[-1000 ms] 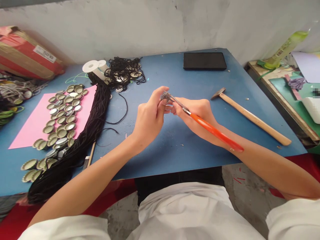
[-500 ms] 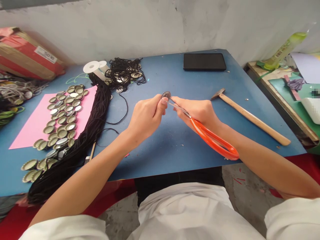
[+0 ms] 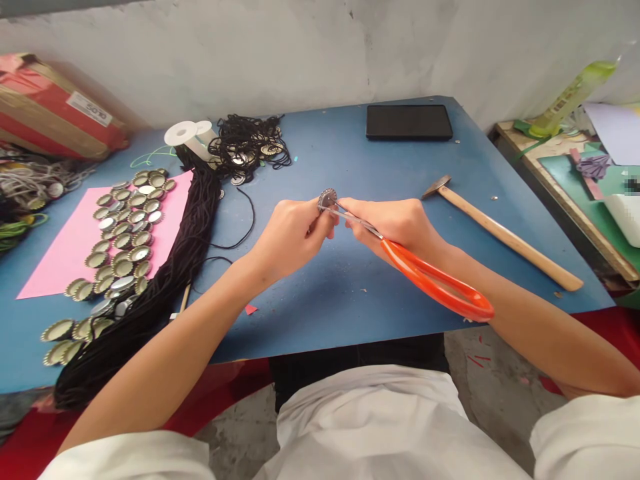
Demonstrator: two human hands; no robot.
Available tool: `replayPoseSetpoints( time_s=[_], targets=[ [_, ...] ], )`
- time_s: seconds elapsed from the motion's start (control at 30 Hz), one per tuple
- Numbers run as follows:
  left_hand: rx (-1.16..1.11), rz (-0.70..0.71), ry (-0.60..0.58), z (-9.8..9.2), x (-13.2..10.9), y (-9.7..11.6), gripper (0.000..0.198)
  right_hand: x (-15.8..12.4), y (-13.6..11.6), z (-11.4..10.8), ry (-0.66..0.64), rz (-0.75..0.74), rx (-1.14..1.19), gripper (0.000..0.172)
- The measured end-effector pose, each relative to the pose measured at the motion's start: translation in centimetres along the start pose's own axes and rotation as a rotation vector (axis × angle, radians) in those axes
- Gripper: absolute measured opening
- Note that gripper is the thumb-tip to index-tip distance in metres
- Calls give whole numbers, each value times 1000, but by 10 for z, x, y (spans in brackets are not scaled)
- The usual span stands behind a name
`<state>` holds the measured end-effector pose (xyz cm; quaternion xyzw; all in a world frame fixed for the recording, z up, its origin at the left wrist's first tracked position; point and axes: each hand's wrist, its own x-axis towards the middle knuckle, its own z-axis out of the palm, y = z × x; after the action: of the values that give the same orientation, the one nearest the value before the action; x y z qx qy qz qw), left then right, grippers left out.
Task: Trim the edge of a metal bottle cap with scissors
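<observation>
Since a moment ago, both hands have dropped a little lower toward the worktop [image 3: 350, 300], and the bottle cap [image 3: 327, 198] has tipped so its edge stands up more. The left hand [image 3: 293, 233] is closed around the cap, pinching it between fingertips. The right hand [image 3: 397, 223] is closed on the scissors [image 3: 425, 280], gripping near the blades, with the tips touching the cap. To do this well, I think the cap must be held tight and the tips pressed slowly so they do not slip. The scissors point up and left at the cap, with their orange handles toward the person. A hammer [image 3: 500, 233] lies near on the right, more caps [image 3: 120, 247] and black cord [image 3: 170, 273] on the left.
</observation>
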<state>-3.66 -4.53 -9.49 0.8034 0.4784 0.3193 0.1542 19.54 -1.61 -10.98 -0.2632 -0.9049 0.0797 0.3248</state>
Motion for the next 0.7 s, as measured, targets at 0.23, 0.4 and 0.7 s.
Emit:
replayPoseSetpoints(
  time_s=[0.23, 0.4, 0.7],
  targets=[
    [-246, -192, -225, -13, 5, 8, 29, -1, -4, -10, -67, -102, -86, 36],
    [-255, -294, -313, -10, 6, 5, 31, 1, -9, -14, -157, -107, -130, 35],
    [-225, -242, -262, 2, 4, 5, 30, 1, -3, -12, -218, -19, -95, 31]
  ],
)
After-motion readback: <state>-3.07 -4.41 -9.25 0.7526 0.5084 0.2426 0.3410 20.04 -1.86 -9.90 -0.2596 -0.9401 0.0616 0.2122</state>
